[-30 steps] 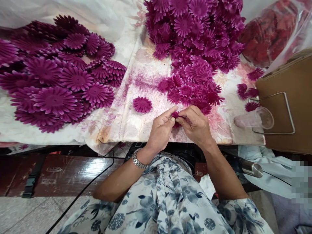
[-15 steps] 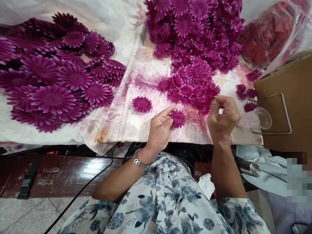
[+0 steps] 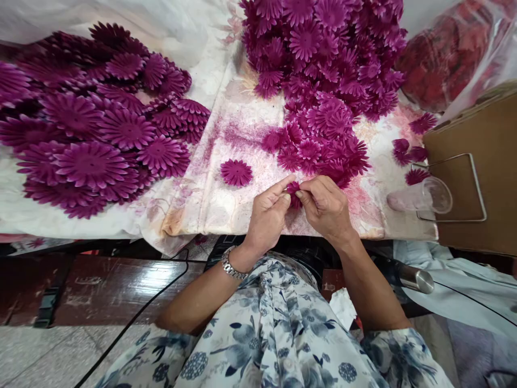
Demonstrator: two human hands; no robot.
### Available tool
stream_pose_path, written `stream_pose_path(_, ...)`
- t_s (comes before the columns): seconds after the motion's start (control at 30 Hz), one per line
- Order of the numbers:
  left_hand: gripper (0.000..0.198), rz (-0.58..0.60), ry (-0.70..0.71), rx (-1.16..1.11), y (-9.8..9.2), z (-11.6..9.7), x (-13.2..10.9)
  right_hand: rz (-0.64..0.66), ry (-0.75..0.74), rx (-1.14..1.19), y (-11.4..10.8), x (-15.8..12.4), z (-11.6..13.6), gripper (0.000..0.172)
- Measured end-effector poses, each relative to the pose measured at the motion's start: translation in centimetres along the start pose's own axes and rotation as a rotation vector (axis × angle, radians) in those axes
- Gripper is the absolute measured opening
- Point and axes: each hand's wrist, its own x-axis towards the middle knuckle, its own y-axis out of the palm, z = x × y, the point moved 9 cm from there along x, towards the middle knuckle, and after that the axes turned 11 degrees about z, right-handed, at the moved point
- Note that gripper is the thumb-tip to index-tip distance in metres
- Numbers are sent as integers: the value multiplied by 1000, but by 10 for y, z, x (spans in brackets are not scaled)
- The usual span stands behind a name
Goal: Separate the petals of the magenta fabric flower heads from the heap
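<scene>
A small purple artificial flower layer [image 3: 293, 201] is held over the table's front edge, partly hidden by fingers. My left hand [image 3: 266, 213] pinches its left side between thumb and fingers, with the index finger stretched along the top. From the other side my right hand [image 3: 329, 207] closes thumb and index finger at the same flower; whether it also grips a second piece is hidden. One loose purple flower layer [image 3: 236, 173] lies flat to the left of my hands. Just beyond them spreads a heap of small purple flower layers [image 3: 319, 124].
Larger purple flower layers [image 3: 92, 161] are piled at the left. On the right stand a cardboard box [image 3: 472, 178] with a wire handle and a clear plastic cup [image 3: 420, 197] on its side. A plastic bag of red petals [image 3: 444, 59] lies behind.
My right hand has moved left from the near edge of the heap to the flower in my left hand. The left hand has stayed almost in place.
</scene>
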Motion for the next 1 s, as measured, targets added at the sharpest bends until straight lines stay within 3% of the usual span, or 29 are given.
stream_pose_path(0.4, 28, -38, -26, -70, 3, -4, 1, -69, -4, -39, -9, -7, 5, 9)
stream_pose_path(0.67, 28, -38, -27, -178, 4, -1, 1, -189, 115, 76, -17, -10, -3, 11)
stream_pose_path(1.0, 27, -49, -32, -20, 2, -6, 1, -73, 63, 88, -15, -6, -6, 11)
